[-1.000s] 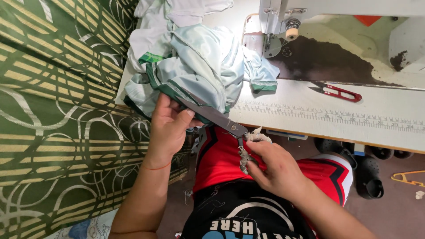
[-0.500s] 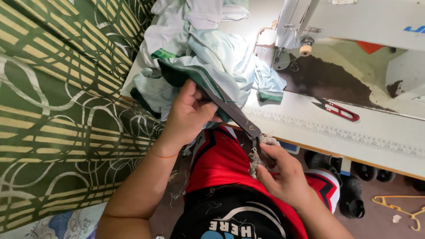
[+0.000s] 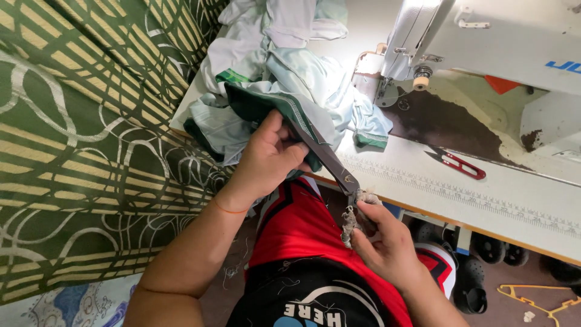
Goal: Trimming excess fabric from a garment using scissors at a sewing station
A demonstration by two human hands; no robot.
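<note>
The left hand (image 3: 269, 158) has risen since half a second ago and now sits higher against the heap of pale green cloth (image 3: 284, 91), its thumb lifted and its fingers curled under a dark green hem (image 3: 284, 108), pinching it. The right hand (image 3: 384, 242) has shifted only a little; it stays below the worktop (image 3: 484, 200) edge, over the lap, fingers closed around the cloth-wrapped handles of the scissors (image 3: 330, 160). The scissors run slantwise up from that hand to the left hand, their dark blades touching the hem just beside the left thumb; whether the blades are parted or closed cannot be told. The view has also tipped upward compared with the earlier frames, so more of the white sewing machine (image 3: 484, 42) shows at the top right. The left forearm reaches up from the lower left with the wrist bent slightly back; the right wrist comes in from the lower right, palm turned toward the body. Red thread snips (image 3: 457, 165) lie on the worktop, well apart from both hands. A green patterned curtain (image 3: 78, 139) hangs at the left.
</note>
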